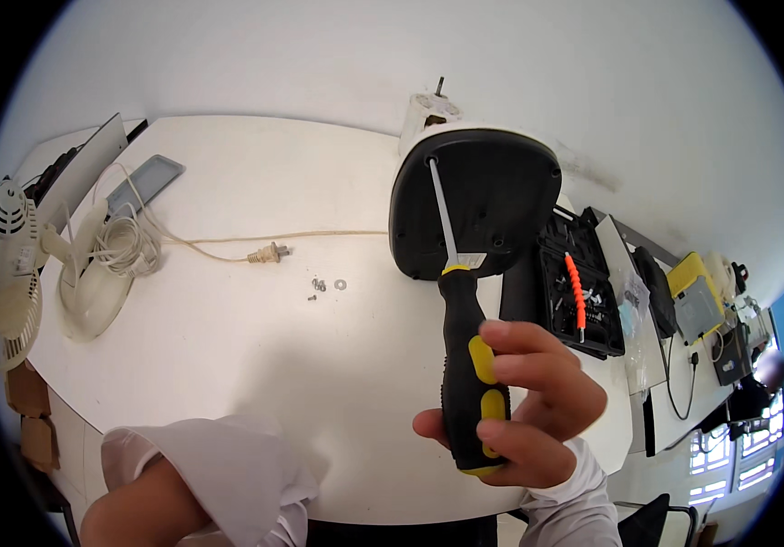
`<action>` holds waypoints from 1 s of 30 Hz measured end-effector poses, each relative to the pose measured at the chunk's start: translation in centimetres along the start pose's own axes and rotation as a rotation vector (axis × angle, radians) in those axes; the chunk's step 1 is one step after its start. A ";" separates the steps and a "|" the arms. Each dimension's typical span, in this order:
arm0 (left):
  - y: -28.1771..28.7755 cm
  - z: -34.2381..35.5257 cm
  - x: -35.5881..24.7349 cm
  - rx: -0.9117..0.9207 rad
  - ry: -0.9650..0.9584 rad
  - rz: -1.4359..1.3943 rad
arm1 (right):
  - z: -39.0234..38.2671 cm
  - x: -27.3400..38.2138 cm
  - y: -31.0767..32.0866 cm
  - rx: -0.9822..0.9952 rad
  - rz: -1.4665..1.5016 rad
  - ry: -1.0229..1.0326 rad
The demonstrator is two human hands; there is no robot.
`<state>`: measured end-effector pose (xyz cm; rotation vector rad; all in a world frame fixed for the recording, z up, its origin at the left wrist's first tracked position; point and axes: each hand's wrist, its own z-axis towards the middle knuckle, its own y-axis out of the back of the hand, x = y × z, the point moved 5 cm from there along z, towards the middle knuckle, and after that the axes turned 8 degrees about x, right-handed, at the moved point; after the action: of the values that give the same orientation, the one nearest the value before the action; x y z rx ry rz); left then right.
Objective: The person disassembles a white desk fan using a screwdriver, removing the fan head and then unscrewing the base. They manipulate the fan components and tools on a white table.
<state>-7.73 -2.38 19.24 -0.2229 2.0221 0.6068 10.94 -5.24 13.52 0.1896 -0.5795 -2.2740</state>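
My right hand [547,401] is closed round the black and yellow handle of a screwdriver [471,365], thumb on one side and fingers on the other. Its long metal shank runs up to a hole near the upper left corner of a black bottom plate [492,201] with a white rim. This base is tipped up so that its underside faces me. Behind it shows a white housing [428,111] with a metal shaft sticking up. At the lower left, my left arm [150,506] shows bare skin out of a loose white sleeve; the hand is out of sight.
Small screws [318,285] and a washer [340,284] lie mid-table. A plug [269,253] on a pale cord lies beyond them. White fan parts [91,283] and a grey tray [146,182] stand left. An open black toolbox [583,319] with an orange flexible shaft [576,290] lies right.
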 end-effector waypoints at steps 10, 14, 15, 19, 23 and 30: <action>9.1 12.0 0.0 -0.331 -0.315 0.668 | 0.6 0.8 0.4 0.285 -0.365 0.084; 11.0 16.2 1.3 -0.611 -0.279 0.652 | 0.6 0.9 0.3 0.359 -0.351 0.088; 10.8 17.0 1.1 -0.567 -0.342 0.602 | 0.5 0.8 0.3 0.340 -0.348 0.088; 9.8 19.9 0.3 -0.514 -0.528 0.571 | 0.3 0.7 0.0 0.332 -0.338 0.112; 9.0 21.5 -0.1 -0.638 -0.602 0.639 | 0.2 0.8 -0.4 0.348 -0.286 0.126; 8.7 21.5 -0.5 -0.725 -0.557 0.751 | 0.3 0.8 -0.3 0.385 -0.285 0.118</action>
<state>5.51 15.85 13.86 0.2825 1.2303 1.6610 10.14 -5.54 13.66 0.6258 -0.9763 -2.3788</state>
